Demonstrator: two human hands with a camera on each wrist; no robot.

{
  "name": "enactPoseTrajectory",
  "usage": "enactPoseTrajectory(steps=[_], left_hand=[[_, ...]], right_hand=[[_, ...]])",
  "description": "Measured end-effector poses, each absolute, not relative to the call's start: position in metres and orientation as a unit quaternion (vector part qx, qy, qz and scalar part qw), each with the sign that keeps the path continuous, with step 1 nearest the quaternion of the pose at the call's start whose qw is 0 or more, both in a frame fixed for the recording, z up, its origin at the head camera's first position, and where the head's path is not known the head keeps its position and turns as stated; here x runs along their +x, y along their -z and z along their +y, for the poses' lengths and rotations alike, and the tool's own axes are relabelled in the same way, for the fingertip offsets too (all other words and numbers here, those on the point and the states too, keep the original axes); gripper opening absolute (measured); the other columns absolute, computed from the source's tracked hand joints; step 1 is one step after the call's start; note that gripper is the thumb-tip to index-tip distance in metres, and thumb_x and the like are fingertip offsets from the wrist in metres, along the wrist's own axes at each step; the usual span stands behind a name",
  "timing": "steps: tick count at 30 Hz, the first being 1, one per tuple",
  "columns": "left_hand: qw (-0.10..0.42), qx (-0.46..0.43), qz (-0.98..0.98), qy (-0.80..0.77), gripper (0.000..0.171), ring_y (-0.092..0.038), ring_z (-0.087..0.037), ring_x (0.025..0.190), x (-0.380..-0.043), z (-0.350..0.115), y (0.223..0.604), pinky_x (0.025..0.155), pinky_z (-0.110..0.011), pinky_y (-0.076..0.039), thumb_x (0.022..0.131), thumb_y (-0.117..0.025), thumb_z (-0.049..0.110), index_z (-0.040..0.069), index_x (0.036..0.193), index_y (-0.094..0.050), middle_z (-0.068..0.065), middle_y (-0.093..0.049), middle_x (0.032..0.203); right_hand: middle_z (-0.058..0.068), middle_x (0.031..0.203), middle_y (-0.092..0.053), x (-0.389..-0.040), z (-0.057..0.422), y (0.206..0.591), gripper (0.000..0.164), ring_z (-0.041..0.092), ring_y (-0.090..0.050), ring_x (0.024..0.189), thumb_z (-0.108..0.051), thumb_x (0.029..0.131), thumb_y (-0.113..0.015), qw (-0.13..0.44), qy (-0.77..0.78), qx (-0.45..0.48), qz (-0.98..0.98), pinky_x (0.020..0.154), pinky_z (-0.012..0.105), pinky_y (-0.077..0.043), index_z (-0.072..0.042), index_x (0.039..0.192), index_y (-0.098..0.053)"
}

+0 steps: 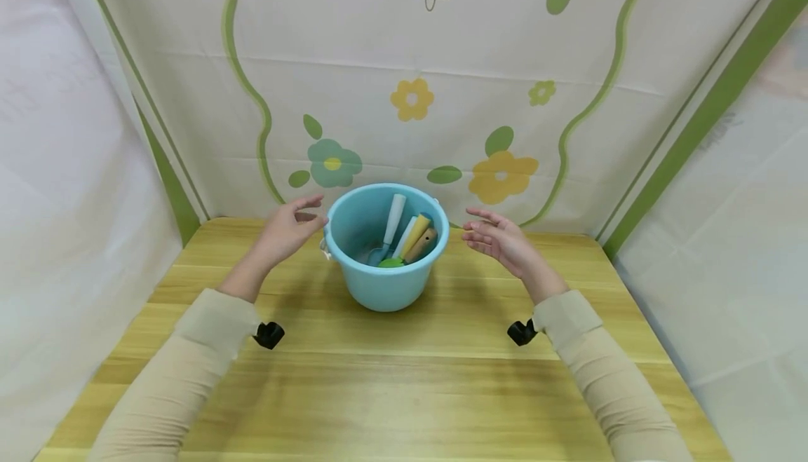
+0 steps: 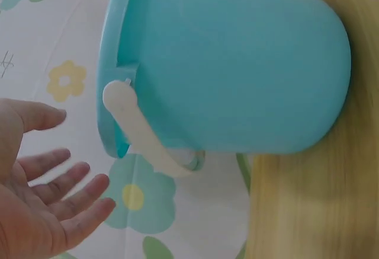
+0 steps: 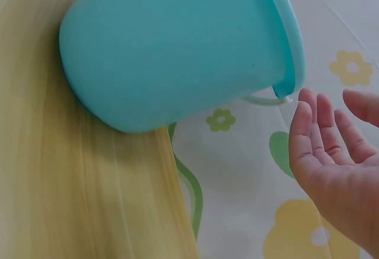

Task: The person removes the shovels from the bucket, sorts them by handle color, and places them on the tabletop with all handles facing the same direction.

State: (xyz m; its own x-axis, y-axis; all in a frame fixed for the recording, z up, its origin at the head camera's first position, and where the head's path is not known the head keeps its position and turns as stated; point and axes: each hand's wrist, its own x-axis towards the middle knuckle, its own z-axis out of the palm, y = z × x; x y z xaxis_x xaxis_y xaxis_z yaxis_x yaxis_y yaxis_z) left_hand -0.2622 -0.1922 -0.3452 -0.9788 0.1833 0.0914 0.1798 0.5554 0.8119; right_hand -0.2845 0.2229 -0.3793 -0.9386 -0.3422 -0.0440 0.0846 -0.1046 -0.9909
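Observation:
A light blue bucket stands upright on the wooden table, near its back edge. Inside lean several utensils: one with a white handle, another with a yellow handle, and a wooden handle with a hole. A green piece lies low among them; their working ends are mostly hidden. My left hand is beside the bucket's left rim, fingers spread and holding nothing. To the right, my right hand hovers apart from the rim with relaxed fingers. The white bucket handle hangs down at the left side.
The wooden table stretches toward me in front of the bucket. Behind it hangs a white cloth printed with flowers, and more cloth walls enclose both sides. A black wrist mount sits under the left cuff, with a matching one on the right.

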Motion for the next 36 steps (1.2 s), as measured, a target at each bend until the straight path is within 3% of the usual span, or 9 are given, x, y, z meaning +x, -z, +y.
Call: enactPoseTrajectory(steps=[5,9,15,20,27,36], left_hand=[[-0.054,0.143,0.914,-0.375,0.059,-0.041,-0.041,0.142,-0.262,-0.190,0.344,0.106,-0.066,-0.040,0.105,-0.060,0.031,0.010,0.157,-0.042,-0.017,-0.042,0.158],[-0.086,0.185,0.941,-0.270,0.059,-0.033,-0.041,0.147,-0.264,-0.184,0.346,0.113,-0.065,-0.031,0.105,-0.059,0.031,0.006,0.156,-0.042,-0.018,-0.039,0.160],[-0.113,0.223,0.956,-0.156,0.063,-0.029,-0.043,0.149,-0.264,-0.176,0.347,0.116,-0.064,-0.025,0.106,-0.056,0.036,0.004,0.157,-0.039,-0.019,-0.036,0.161],[-0.097,0.233,0.962,-0.104,0.067,-0.017,-0.041,0.153,-0.268,-0.174,0.350,0.116,-0.070,-0.017,0.107,-0.052,0.042,0.008,0.161,-0.032,-0.016,-0.028,0.166],[-0.081,0.240,0.962,-0.103,0.073,-0.009,-0.040,0.155,-0.270,-0.176,0.356,0.113,-0.075,-0.011,0.106,-0.049,0.049,0.011,0.164,-0.025,-0.014,-0.021,0.169],[-0.053,0.236,0.964,-0.112,0.079,-0.001,-0.040,0.156,-0.272,-0.179,0.360,0.112,-0.077,-0.002,0.106,-0.047,0.054,0.011,0.165,-0.018,-0.014,-0.012,0.171]], right_hand=[[0.013,0.123,-0.058,-0.289,0.225,0.373,0.050,0.019,-0.065,0.108,-0.013,0.108,-0.053,0.103,0.684,-0.109,0.714,0.100,0.036,-0.052,0.002,0.153,-0.039],[0.022,0.129,-0.054,-0.291,0.223,0.367,0.046,0.018,-0.063,0.108,-0.014,0.107,-0.055,0.067,0.646,-0.126,0.750,0.100,0.035,-0.052,0.003,0.149,-0.045],[0.023,0.128,-0.055,-0.295,0.217,0.357,0.043,0.022,-0.062,0.110,-0.017,0.107,-0.057,0.032,0.595,-0.145,0.790,0.096,0.029,-0.053,0.003,0.145,-0.052],[0.020,0.125,-0.061,-0.297,0.209,0.347,0.038,0.031,-0.062,0.112,-0.019,0.106,-0.059,0.004,0.529,-0.169,0.832,0.096,0.035,-0.054,0.000,0.139,-0.059],[0.016,0.121,-0.069,-0.299,0.191,0.335,0.030,0.030,-0.064,0.107,-0.017,0.105,-0.061,-0.045,0.405,-0.219,0.887,0.091,0.046,-0.053,-0.005,0.132,-0.067],[0.015,0.116,-0.069,-0.306,0.162,0.324,0.025,0.029,-0.064,0.106,-0.005,0.103,-0.061,-0.071,0.264,-0.333,0.903,0.093,0.046,-0.054,0.001,0.125,-0.069]])
